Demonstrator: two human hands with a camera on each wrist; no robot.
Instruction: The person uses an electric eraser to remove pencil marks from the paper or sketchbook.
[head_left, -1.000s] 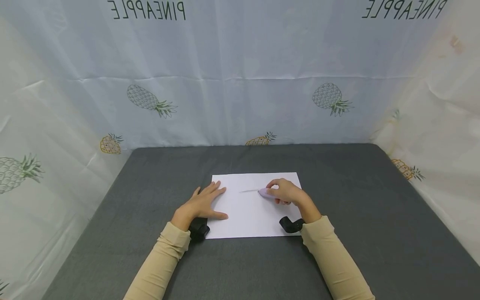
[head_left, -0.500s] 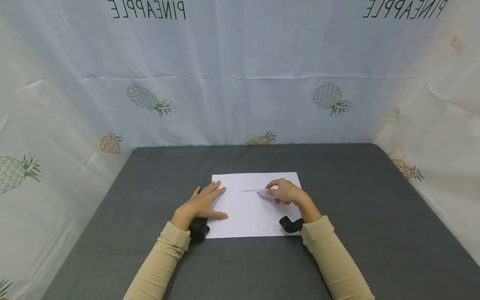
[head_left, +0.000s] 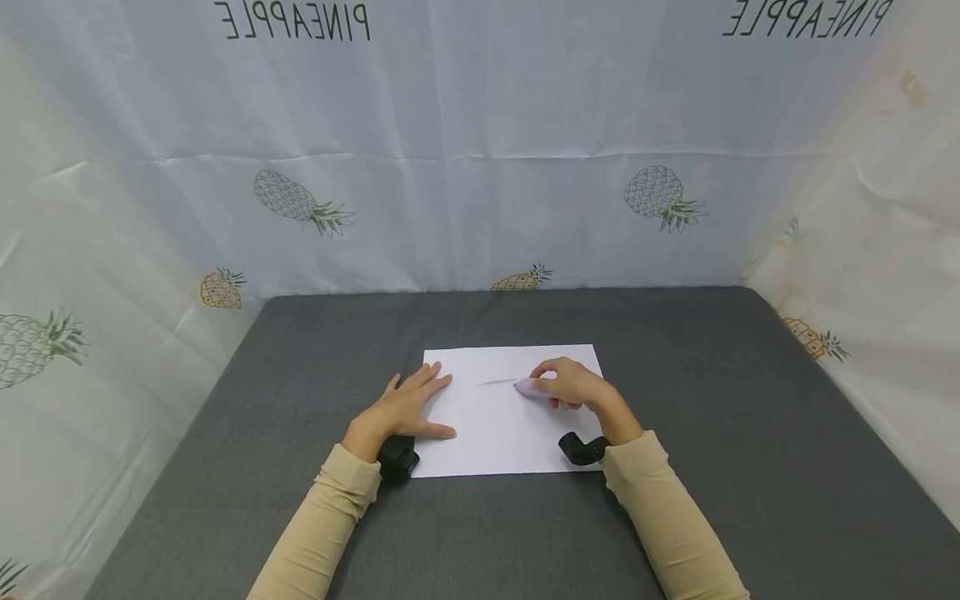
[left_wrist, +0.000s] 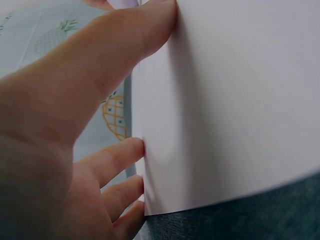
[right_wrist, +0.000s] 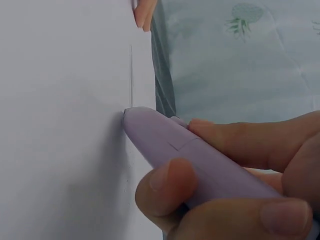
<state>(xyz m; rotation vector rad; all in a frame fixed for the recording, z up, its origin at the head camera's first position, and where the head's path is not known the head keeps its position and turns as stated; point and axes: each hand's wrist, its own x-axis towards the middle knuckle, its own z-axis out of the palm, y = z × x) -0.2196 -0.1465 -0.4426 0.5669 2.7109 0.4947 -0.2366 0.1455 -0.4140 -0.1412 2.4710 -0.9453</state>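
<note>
A white sheet of paper (head_left: 495,442) lies flat on the dark grey table. My left hand (head_left: 408,406) rests spread over its left edge, thumb and fingertips on the paper. In my right hand (head_left: 573,387) I grip a stubby lilac tool (right_wrist: 165,142) between thumb and fingers. It has a rounded nose, a small raised button and a seam; its exact kind is unclear. The nose tilts down to the sheet, its tip hidden in shadow, at the right end of a thin line (right_wrist: 131,75). Whether this line is a mark or a slit, I cannot tell.
The grey tabletop (head_left: 480,533) spreads around the sheet on all sides. Black wrist devices (head_left: 581,450) sit under both forearms, over the paper's lower corners. A white curtain printed with pineapples (head_left: 450,208) hangs behind the table and at both sides.
The tool's nose has shifted very slightly to the left in my right hand. The line looks a little thicker than a second ago. My left hand and the sheet stay put.
</note>
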